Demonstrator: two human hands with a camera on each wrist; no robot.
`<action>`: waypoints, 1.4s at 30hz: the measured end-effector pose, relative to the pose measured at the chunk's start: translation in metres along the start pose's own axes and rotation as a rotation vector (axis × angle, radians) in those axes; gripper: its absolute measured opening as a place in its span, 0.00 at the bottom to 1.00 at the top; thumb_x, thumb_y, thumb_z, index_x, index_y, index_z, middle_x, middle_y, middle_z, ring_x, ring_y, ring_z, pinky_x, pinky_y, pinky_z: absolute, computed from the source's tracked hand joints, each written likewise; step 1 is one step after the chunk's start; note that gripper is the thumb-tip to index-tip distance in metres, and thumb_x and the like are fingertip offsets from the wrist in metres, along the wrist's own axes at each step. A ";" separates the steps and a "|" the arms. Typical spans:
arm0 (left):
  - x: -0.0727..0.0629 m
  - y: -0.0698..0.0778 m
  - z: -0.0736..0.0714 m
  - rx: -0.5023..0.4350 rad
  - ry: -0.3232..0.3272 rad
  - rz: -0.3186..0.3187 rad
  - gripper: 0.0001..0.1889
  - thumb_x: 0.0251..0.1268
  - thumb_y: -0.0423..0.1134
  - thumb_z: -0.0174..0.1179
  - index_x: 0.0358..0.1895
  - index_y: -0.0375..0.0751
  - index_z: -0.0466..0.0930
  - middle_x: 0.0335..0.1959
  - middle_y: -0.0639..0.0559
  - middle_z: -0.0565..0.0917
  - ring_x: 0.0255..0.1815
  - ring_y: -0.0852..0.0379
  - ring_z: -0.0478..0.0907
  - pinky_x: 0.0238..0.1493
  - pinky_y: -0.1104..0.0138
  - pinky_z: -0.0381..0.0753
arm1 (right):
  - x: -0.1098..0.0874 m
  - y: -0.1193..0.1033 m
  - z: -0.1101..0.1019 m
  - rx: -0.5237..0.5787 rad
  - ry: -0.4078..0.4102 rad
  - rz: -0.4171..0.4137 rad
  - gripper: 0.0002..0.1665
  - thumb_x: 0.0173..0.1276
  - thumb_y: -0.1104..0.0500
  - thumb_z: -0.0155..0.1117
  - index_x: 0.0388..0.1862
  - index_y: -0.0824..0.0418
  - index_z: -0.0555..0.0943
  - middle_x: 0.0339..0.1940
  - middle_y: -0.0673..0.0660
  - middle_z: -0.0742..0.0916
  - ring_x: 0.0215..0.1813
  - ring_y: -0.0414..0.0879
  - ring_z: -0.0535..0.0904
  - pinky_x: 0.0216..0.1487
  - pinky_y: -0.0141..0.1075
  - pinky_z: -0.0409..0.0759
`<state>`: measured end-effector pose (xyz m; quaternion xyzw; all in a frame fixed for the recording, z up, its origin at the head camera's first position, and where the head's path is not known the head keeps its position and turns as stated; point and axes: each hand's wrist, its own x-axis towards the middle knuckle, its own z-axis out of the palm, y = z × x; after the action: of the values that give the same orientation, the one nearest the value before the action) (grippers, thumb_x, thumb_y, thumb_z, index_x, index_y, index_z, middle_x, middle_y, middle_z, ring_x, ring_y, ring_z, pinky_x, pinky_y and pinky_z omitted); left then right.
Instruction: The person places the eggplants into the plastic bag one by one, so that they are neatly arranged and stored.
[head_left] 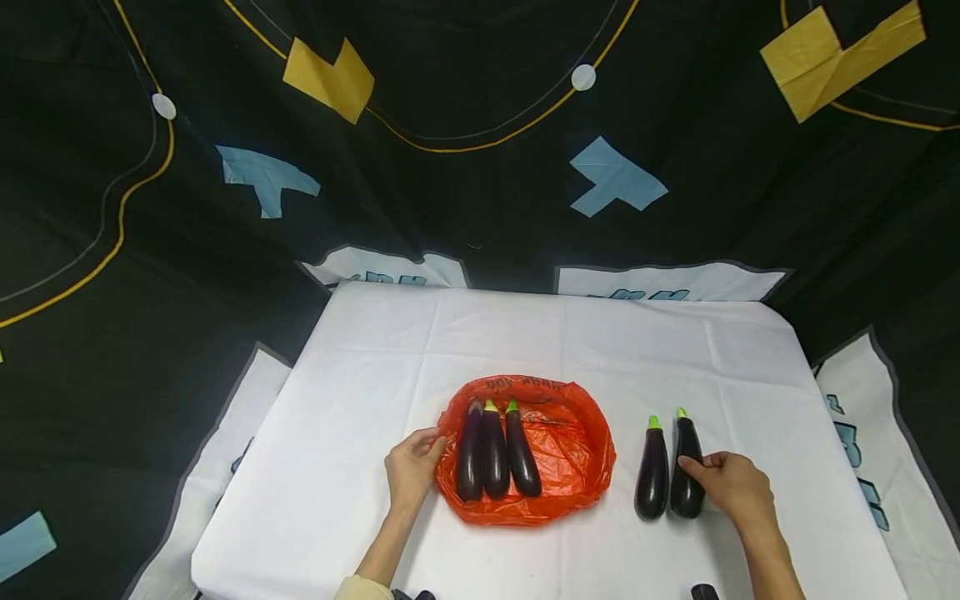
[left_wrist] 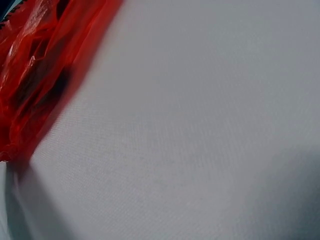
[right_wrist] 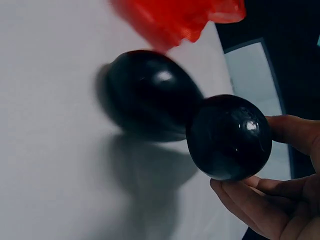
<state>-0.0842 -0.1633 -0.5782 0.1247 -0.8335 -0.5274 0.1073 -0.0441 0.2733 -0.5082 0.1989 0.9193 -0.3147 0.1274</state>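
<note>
"Right of the bag (head_left: 566, 454) on the table (head_left: 600, 342), what's the right hand (head_left: 733, 490) doing?"
"Gripping one eggplant (head_left: 686, 475); a second eggplant (head_left: 652, 473) lies just beside it."
"And the left hand (head_left: 409, 472)?"
"Pinching the bag's left rim; three eggplants (head_left: 495, 458) lie inside."

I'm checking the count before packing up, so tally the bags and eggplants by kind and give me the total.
Red bag: 1
Eggplants: 5 (3 in the bag, 1 lying on the white cloth, 1 held by the right hand)
Total: 6
</note>
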 end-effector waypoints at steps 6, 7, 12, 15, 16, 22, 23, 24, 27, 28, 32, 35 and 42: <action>0.000 0.000 -0.001 -0.011 0.002 0.002 0.06 0.54 0.33 0.69 0.36 0.42 0.87 0.31 0.49 0.87 0.30 0.56 0.85 0.29 0.73 0.80 | -0.005 -0.017 -0.007 -0.006 0.008 -0.018 0.38 0.59 0.32 0.61 0.40 0.68 0.80 0.36 0.63 0.84 0.37 0.56 0.77 0.30 0.41 0.70; 0.000 0.000 -0.001 -0.010 0.003 0.005 0.06 0.54 0.33 0.69 0.36 0.42 0.87 0.31 0.49 0.87 0.30 0.56 0.85 0.29 0.73 0.80 | -0.006 -0.020 -0.008 -0.005 0.008 -0.021 0.38 0.59 0.32 0.61 0.40 0.68 0.80 0.36 0.62 0.84 0.37 0.55 0.77 0.31 0.41 0.69; 0.000 -0.001 -0.001 -0.003 0.004 0.014 0.06 0.54 0.33 0.69 0.36 0.42 0.87 0.31 0.48 0.87 0.30 0.56 0.85 0.28 0.73 0.80 | -0.009 -0.034 -0.009 -0.002 0.007 -0.029 0.37 0.59 0.32 0.61 0.40 0.67 0.80 0.33 0.58 0.84 0.36 0.53 0.76 0.29 0.39 0.68; 0.000 -0.002 -0.001 0.000 0.004 0.017 0.06 0.54 0.34 0.69 0.36 0.42 0.87 0.30 0.48 0.87 0.30 0.56 0.85 0.29 0.73 0.80 | -0.011 -0.042 -0.010 0.003 0.009 -0.039 0.37 0.58 0.32 0.61 0.40 0.67 0.80 0.32 0.57 0.84 0.36 0.53 0.76 0.29 0.38 0.68; 0.000 -0.002 -0.001 0.000 0.004 0.018 0.06 0.54 0.34 0.69 0.36 0.42 0.87 0.30 0.48 0.87 0.30 0.56 0.85 0.29 0.73 0.80 | -0.012 -0.044 -0.010 0.005 0.009 -0.042 0.37 0.58 0.32 0.62 0.40 0.67 0.80 0.32 0.57 0.84 0.36 0.53 0.76 0.29 0.38 0.68; 0.000 -0.002 -0.001 -0.011 0.001 0.009 0.06 0.54 0.34 0.69 0.36 0.42 0.87 0.31 0.48 0.87 0.30 0.56 0.85 0.29 0.73 0.81 | -0.013 -0.058 -0.008 0.023 0.018 -0.064 0.37 0.58 0.35 0.63 0.41 0.69 0.80 0.31 0.57 0.84 0.35 0.52 0.76 0.28 0.38 0.68; 0.000 -0.002 -0.001 -0.012 0.001 0.006 0.06 0.54 0.34 0.69 0.36 0.42 0.87 0.31 0.48 0.87 0.30 0.56 0.85 0.29 0.73 0.81 | -0.013 -0.061 -0.008 0.023 0.023 -0.071 0.36 0.59 0.35 0.63 0.41 0.69 0.79 0.30 0.57 0.84 0.35 0.52 0.76 0.28 0.38 0.68; 0.000 -0.002 0.000 -0.011 0.000 0.004 0.06 0.54 0.34 0.69 0.36 0.42 0.87 0.31 0.48 0.87 0.30 0.56 0.85 0.29 0.73 0.81 | -0.013 -0.063 -0.007 0.026 0.027 -0.077 0.36 0.59 0.36 0.64 0.41 0.70 0.79 0.30 0.57 0.85 0.35 0.52 0.76 0.28 0.38 0.69; 0.000 -0.002 0.000 -0.006 0.002 -0.002 0.06 0.54 0.34 0.69 0.36 0.42 0.87 0.31 0.49 0.87 0.30 0.57 0.85 0.29 0.73 0.80 | -0.014 -0.070 -0.005 0.023 0.040 -0.094 0.34 0.59 0.38 0.65 0.41 0.70 0.79 0.30 0.57 0.85 0.35 0.52 0.77 0.28 0.38 0.69; 0.000 -0.002 0.000 -0.003 0.002 -0.002 0.06 0.54 0.34 0.69 0.36 0.42 0.87 0.31 0.49 0.87 0.30 0.57 0.85 0.29 0.73 0.80 | -0.014 -0.073 -0.004 0.024 0.042 -0.101 0.34 0.59 0.38 0.65 0.41 0.70 0.79 0.29 0.57 0.85 0.35 0.53 0.77 0.28 0.38 0.69; 0.000 -0.002 0.000 0.003 0.004 -0.001 0.06 0.54 0.34 0.69 0.36 0.42 0.87 0.31 0.49 0.87 0.30 0.57 0.85 0.29 0.73 0.80 | -0.015 -0.084 -0.001 0.030 0.043 -0.124 0.34 0.59 0.39 0.65 0.42 0.71 0.79 0.30 0.58 0.85 0.34 0.52 0.78 0.28 0.39 0.71; 0.001 -0.002 0.000 0.011 0.006 0.007 0.06 0.54 0.34 0.70 0.36 0.42 0.87 0.31 0.49 0.87 0.30 0.56 0.85 0.29 0.73 0.80 | -0.016 -0.094 0.002 0.038 0.037 -0.147 0.34 0.59 0.39 0.66 0.42 0.71 0.79 0.30 0.58 0.84 0.31 0.50 0.79 0.27 0.38 0.72; 0.001 -0.001 0.001 -0.006 -0.002 0.009 0.06 0.54 0.34 0.70 0.36 0.42 0.87 0.30 0.48 0.87 0.30 0.57 0.85 0.29 0.73 0.80 | -0.019 -0.115 0.013 0.037 0.015 -0.201 0.28 0.59 0.41 0.66 0.39 0.66 0.80 0.28 0.53 0.83 0.28 0.47 0.76 0.25 0.37 0.71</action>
<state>-0.0854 -0.1637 -0.5795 0.1201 -0.8325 -0.5296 0.1092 -0.0774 0.1765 -0.4512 0.1106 0.9296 -0.3413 0.0846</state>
